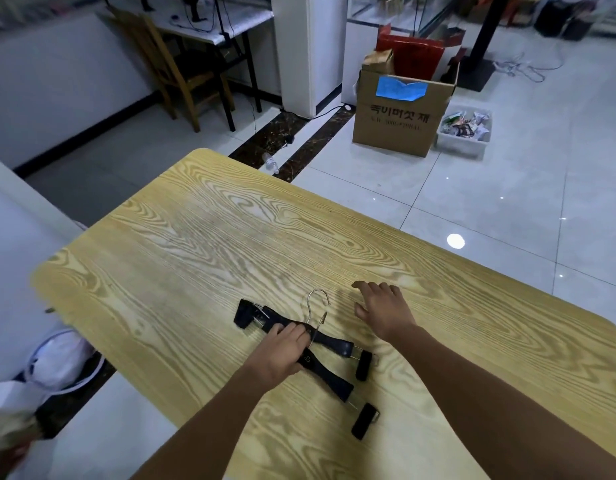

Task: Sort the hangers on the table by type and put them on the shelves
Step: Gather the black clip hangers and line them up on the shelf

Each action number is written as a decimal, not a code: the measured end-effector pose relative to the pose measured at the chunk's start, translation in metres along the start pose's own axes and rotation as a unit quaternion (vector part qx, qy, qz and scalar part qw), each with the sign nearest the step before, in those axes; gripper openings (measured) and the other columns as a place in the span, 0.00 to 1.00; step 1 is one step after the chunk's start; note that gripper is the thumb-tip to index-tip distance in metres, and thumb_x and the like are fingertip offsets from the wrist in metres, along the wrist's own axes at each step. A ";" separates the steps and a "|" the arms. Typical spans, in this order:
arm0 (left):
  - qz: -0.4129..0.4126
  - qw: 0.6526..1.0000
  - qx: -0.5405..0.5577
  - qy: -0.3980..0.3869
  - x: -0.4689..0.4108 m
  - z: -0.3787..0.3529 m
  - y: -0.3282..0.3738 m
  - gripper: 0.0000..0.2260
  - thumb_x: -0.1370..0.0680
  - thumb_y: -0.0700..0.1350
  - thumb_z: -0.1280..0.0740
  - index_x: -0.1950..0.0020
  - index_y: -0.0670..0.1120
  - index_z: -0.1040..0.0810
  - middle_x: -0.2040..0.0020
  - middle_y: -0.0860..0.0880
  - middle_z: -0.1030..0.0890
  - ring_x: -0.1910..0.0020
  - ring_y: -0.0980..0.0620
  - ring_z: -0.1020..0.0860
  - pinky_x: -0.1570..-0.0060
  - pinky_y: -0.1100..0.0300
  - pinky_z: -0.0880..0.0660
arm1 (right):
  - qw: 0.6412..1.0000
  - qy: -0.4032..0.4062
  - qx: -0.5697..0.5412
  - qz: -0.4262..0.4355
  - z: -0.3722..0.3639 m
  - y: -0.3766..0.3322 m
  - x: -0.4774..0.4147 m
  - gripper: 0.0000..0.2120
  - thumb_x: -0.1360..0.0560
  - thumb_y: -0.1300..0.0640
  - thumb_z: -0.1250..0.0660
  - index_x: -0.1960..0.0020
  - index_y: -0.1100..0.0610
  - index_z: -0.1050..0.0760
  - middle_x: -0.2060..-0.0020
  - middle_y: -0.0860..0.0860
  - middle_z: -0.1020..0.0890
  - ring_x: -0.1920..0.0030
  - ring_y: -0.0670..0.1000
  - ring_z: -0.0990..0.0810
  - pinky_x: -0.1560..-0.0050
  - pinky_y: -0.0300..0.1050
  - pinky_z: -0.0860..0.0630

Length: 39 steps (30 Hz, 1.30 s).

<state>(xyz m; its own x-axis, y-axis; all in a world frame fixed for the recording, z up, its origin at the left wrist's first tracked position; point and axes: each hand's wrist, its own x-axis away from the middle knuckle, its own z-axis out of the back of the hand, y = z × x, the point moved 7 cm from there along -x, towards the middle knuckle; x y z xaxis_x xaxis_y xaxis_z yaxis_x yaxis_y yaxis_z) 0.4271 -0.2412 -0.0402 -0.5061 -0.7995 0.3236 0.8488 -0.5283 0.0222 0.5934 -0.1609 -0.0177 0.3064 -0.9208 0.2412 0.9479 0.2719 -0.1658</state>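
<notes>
Counter: pale wood-grain top with rounded corners; white tiled floor beyond it.

Hangers: two black clip hangers lying flat on the near part of the counter. They overlap at their middles, under the left hand.

Far hanger: long axis runs from far-left to near-right. One clip sits at its left end. The other clip sits past its right end on a thin metal rod.

Near hanger: only the right half shows. Its axis is steeper and slants toward the near-right. Its end clip lies closest to the counter's near edge.

Hook: silver wire pointing away from the person, the curl opening to the right. A second wire tip shows just beside it.

Left hand: fingers curled over both bars at the overlap, gripping them; thumb hidden.

Right hand: palm down, fingers spread, just right of the hook and apart from the hangers. Cannot tell whether it touches the counter.

Floor items: open cardboard box with a blue label. Just to its right is a white bin of wrappers. A clear bottle lies near the counter's far corner. A wooden chair stands far left.
</notes>
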 end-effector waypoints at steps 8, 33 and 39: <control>0.009 0.999 0.034 0.012 0.014 -0.007 0.009 0.18 0.21 0.49 0.38 0.34 0.45 0.33 0.36 0.48 0.32 0.36 0.49 0.35 0.38 0.56 0.39 | 0.982 -0.161 -0.082 0.056 -0.049 -0.047 0.019 0.20 0.25 0.47 0.33 0.35 0.52 0.29 0.41 0.52 0.22 0.39 0.54 0.26 0.40 0.47 0.33; -0.017 0.992 0.098 0.072 0.018 0.018 0.013 0.16 0.21 0.46 0.37 0.35 0.41 0.32 0.38 0.46 0.31 0.38 0.49 0.31 0.43 0.59 0.34 | 0.990 -0.007 -0.137 0.032 -0.044 -0.056 0.037 0.11 0.22 0.51 0.36 0.42 0.54 0.24 0.52 0.51 0.22 0.49 0.53 0.23 0.58 0.43 0.32; -0.032 0.993 0.078 0.080 0.013 0.029 0.012 0.16 0.21 0.44 0.36 0.36 0.41 0.32 0.38 0.46 0.32 0.39 0.48 0.31 0.43 0.59 0.34 | 0.996 -0.005 -0.086 0.039 -0.036 -0.058 0.041 0.09 0.23 0.55 0.38 0.47 0.52 0.22 0.54 0.50 0.21 0.51 0.52 0.22 0.61 0.41 0.32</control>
<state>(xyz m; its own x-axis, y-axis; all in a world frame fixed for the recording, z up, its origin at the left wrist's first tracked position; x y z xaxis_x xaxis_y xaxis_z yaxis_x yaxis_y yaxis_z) 0.4349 -0.2494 -0.0082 -0.5663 -0.8080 0.1625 0.8217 -0.5379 0.1884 0.5478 -0.2246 -0.0330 0.3802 -0.8956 0.2312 0.8926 0.2897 -0.3455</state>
